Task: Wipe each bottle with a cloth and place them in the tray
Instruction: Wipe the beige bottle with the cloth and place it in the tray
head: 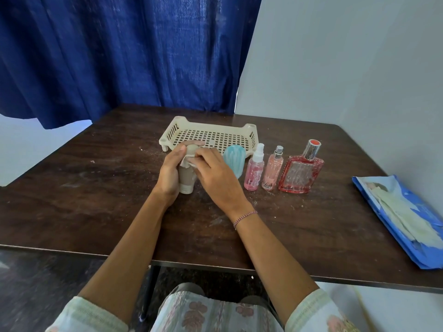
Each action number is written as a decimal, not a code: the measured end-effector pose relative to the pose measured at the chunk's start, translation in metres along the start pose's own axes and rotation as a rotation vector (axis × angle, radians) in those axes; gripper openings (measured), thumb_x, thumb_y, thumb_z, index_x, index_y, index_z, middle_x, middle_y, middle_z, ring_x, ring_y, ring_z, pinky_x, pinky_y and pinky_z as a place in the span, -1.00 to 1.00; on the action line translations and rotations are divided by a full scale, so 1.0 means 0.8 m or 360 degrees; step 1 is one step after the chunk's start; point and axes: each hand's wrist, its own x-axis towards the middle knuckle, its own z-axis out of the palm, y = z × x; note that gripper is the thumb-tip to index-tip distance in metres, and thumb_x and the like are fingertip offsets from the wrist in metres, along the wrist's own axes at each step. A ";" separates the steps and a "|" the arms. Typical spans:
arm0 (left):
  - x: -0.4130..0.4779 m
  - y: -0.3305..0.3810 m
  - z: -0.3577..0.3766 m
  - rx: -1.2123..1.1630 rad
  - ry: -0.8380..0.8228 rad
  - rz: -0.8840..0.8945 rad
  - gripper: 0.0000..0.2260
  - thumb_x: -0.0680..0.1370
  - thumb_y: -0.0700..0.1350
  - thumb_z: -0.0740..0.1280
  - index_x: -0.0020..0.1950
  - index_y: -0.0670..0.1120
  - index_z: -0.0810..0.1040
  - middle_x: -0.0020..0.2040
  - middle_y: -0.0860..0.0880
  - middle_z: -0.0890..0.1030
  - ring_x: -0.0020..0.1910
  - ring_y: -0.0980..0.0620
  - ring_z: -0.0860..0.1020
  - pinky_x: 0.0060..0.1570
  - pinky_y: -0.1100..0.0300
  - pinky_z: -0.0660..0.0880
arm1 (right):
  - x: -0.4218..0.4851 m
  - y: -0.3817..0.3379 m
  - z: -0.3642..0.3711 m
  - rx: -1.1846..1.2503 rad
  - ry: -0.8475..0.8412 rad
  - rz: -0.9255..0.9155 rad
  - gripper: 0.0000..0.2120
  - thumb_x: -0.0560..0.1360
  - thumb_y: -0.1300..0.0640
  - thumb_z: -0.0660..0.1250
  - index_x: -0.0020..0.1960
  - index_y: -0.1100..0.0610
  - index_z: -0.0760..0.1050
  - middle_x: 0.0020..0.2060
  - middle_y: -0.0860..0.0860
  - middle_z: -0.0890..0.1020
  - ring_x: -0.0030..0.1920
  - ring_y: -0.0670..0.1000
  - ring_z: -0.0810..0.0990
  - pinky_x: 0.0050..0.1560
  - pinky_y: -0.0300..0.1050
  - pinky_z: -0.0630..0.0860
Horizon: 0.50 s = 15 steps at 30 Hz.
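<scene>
Brown, scuffed wooden table carries everything. A blue flat pack of wipes lies at its right edge. At the back, the beige slotted plastic tray has no bottle in it, so by my reading the job has barely begun.

Four bottles wait in a row beside the tray:
- a square red glass perfume bottle
- a ribbed pale-blue bottle
- a slim pink bottle with a silver sprayer
- a pink spray bottle with a clear cap

The left hand has its fingers wrapped round a tan tube-shaped bottle, white cap down, just in front of the tray. The right hand pinches a small white cloth against its upper part. This looks like the first wipe, with four bottles left to do.
</scene>
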 end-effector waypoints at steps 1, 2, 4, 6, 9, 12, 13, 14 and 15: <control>0.000 0.001 0.001 -0.0020 0.0002 -0.0001 -0.66 0.59 -0.12 0.03 0.16 -0.23 0.52 0.09 -0.09 0.60 0.12 0.00 0.55 0.11 0.19 0.48 | 0.001 0.001 -0.002 0.0016 0.0038 0.0047 -0.80 0.46 0.33 0.37 0.08 0.30 0.55 0.04 0.17 0.55 0.04 0.07 0.46 0.01 -0.09 0.54; 0.000 0.001 0.002 -0.0025 0.0000 0.0001 -0.67 0.59 -0.13 0.02 0.16 -0.23 0.51 0.09 -0.10 0.59 0.12 0.00 0.54 0.11 0.19 0.48 | 0.001 0.003 -0.003 0.0026 0.0072 0.0088 -0.81 0.46 0.32 0.38 0.07 0.30 0.55 0.04 0.16 0.55 0.03 0.07 0.47 -0.02 -0.09 0.55; 0.000 0.000 0.003 -0.0027 -0.0007 -0.0002 -0.67 0.60 -0.14 0.02 0.15 -0.23 0.51 0.09 -0.10 0.59 0.12 -0.01 0.54 0.10 0.18 0.48 | 0.001 0.003 -0.003 0.0031 0.0101 0.0122 -0.82 0.46 0.33 0.37 0.06 0.31 0.55 0.04 0.17 0.55 0.02 0.08 0.48 -0.05 -0.07 0.56; 0.000 0.001 0.001 -0.0022 0.0006 -0.0010 -0.67 0.60 -0.13 0.02 0.14 -0.21 0.52 0.06 -0.08 0.60 0.08 0.00 0.55 0.07 0.19 0.50 | 0.000 0.000 0.000 0.0022 0.0052 0.0074 -0.80 0.46 0.34 0.37 0.08 0.31 0.54 0.04 0.18 0.55 0.02 0.10 0.50 -0.03 -0.05 0.56; 0.000 0.002 -0.002 0.0041 0.0044 -0.0016 -0.65 0.60 -0.11 0.03 0.13 -0.24 0.53 0.04 -0.08 0.60 0.05 0.01 0.56 0.04 0.20 0.51 | -0.001 -0.006 0.003 -0.0027 -0.0056 -0.0049 -0.77 0.46 0.34 0.37 0.11 0.30 0.53 0.04 0.17 0.55 0.05 0.08 0.47 0.04 -0.08 0.53; -0.002 0.003 0.000 -0.0059 0.0070 -0.0050 -0.66 0.59 -0.08 0.06 0.13 -0.21 0.55 0.07 -0.14 0.59 0.09 -0.05 0.55 0.09 0.12 0.51 | 0.001 -0.002 -0.003 0.0006 0.0014 0.0034 -0.78 0.46 0.33 0.37 0.10 0.31 0.54 0.06 0.17 0.55 0.05 0.08 0.48 0.02 -0.10 0.54; -0.003 0.004 0.002 -0.0099 0.0061 -0.0049 -0.67 0.59 -0.08 0.07 0.11 -0.15 0.59 0.09 -0.15 0.60 0.11 -0.07 0.55 0.13 0.10 0.51 | 0.002 0.000 -0.005 0.0004 0.0053 0.0074 -0.80 0.47 0.32 0.35 0.09 0.32 0.54 0.05 0.17 0.56 0.04 0.08 0.49 0.01 -0.11 0.54; -0.004 0.006 0.003 -0.0108 0.0053 -0.0046 -0.68 0.60 -0.08 0.07 0.09 -0.10 0.61 0.10 -0.14 0.61 0.11 -0.08 0.55 0.14 0.09 0.51 | 0.003 0.003 -0.008 -0.0005 0.0091 0.0104 -0.82 0.49 0.31 0.33 0.08 0.32 0.55 0.03 0.16 0.56 0.02 0.07 0.49 0.00 -0.12 0.53; -0.004 0.007 0.005 -0.0094 0.0050 -0.0051 -0.68 0.60 -0.08 0.08 0.08 -0.08 0.62 0.10 -0.14 0.61 0.10 -0.07 0.56 0.13 0.10 0.51 | 0.003 0.005 -0.009 -0.0013 0.0121 0.0125 -0.83 0.50 0.30 0.30 0.06 0.32 0.55 0.00 0.16 0.56 0.00 0.06 0.49 -0.01 -0.11 0.53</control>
